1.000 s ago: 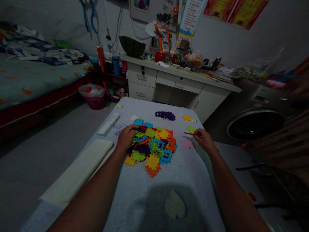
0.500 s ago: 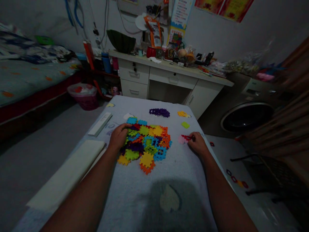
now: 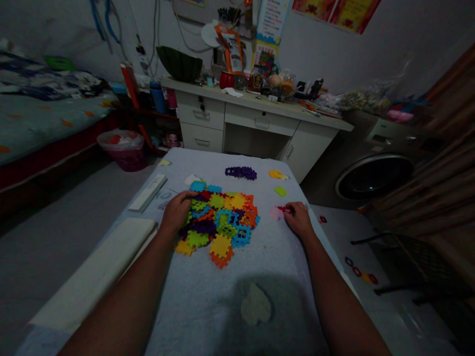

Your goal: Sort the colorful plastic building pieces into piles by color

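A heap of colourful interlocking plastic tiles (image 3: 221,217) lies mid-table, in yellow, lime, blue, orange, purple and red. At its left edge is my left hand (image 3: 177,213), its thumb and forefinger closed on the rim near a red tile (image 3: 204,196); which tile they grip is partly hidden. My right hand (image 3: 300,217) rests at the table's right side, fingers closed on a small red tile (image 3: 284,209), mostly covered by them. A pink heart print (image 3: 274,213) on the cloth is beside it. Behind are a purple tile stack (image 3: 241,172), yellow tiles (image 3: 275,174) and one lime tile (image 3: 281,191).
A blue-grey cloth covers the table (image 3: 252,269). Along its left side lie a white narrow box (image 3: 148,193) and a folded pale sheet (image 3: 100,272). A cluttered white desk (image 3: 202,121) and a washing machine (image 3: 371,163) stand beyond. Tiles lie on the floor at right.
The view has shifted slightly, so everything sits a little further left. The right fingers cover more of the red tile than before. My left hand stays at the heap's edge.
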The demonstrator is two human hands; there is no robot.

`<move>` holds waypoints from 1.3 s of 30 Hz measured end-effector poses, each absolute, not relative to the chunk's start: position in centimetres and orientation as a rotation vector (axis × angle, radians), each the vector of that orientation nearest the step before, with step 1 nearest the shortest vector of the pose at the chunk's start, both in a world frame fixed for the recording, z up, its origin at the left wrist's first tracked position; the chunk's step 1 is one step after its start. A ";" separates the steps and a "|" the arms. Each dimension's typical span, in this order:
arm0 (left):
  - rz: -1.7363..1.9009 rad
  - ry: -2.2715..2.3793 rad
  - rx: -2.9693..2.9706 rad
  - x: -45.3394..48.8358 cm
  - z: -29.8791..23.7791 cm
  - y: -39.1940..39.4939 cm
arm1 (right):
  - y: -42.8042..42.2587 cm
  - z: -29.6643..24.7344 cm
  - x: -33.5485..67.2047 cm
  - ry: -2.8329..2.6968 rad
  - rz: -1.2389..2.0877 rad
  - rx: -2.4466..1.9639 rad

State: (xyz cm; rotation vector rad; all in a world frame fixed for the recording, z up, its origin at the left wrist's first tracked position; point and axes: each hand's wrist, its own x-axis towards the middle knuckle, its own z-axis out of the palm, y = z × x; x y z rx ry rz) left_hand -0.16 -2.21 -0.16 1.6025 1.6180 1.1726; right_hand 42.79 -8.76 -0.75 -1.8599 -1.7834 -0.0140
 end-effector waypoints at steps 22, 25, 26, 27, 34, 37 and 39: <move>1.136 1.647 1.607 -0.1 -0.3 -2.3 | -8.4 -0.8 41.9 -1.830 -0.019 -1.778; 1.141 1.644 1.601 -0.1 -0.3 -2.3 | -8.2 -0.8 41.5 -1.852 -0.011 -1.782; 1.141 1.643 1.595 -0.1 -0.3 -2.3 | -8.2 -0.8 41.4 -1.854 -0.010 -1.788; 1.142 1.640 1.592 -0.1 -0.3 -2.3 | -8.3 -0.7 41.3 -1.857 -0.011 -1.797; 1.127 1.648 1.589 0.0 0.0 -2.5 | -9.0 0.8 41.3 -1.879 -0.039 -1.911; 1.123 1.650 1.594 0.0 0.1 -2.5 | -9.7 2.2 41.6 -1.965 0.053 -1.930; 1.130 1.649 1.593 0.1 0.2 -2.5 | -10.4 3.3 41.9 -2.058 0.160 -1.910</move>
